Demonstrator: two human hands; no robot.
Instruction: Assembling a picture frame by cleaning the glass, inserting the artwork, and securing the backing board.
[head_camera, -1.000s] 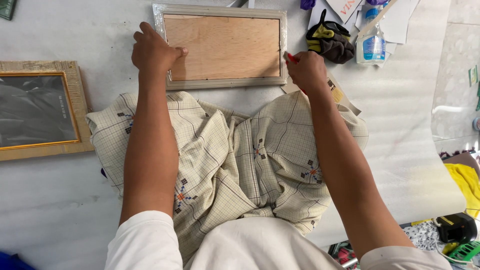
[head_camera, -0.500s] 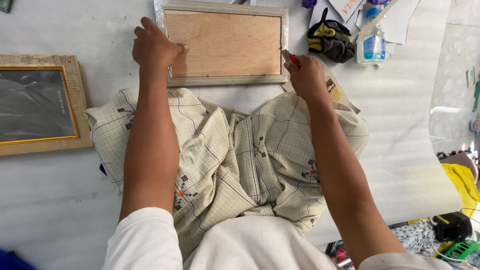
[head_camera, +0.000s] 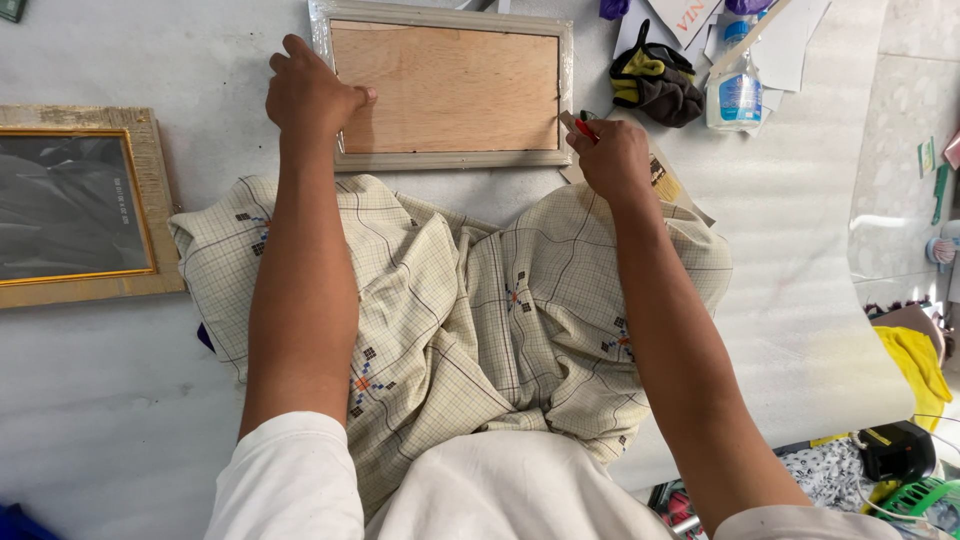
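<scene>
frame: pale grey rectangular picture frame with brown plywood backing (head_camera: 445, 90), lying back-up on the white counter (head_camera: 120, 400), top centre, just beyond a cream checked cloth (head_camera: 470, 320)
left hand (head_camera: 310, 95): resting on the frame's left edge, grip half curled, pressing down, holding nothing
right hand (head_camera: 612, 158): sitting at the frame's lower right corner, grip closing round a small red-handled tool (head_camera: 584, 128)
left of frame: gold wooden picture frame with dark glass (head_camera: 75, 205), lying well apart
right of frame: dark glove with yellow trim (head_camera: 655, 85), clear plastic bottle (head_camera: 738, 95)
</scene>
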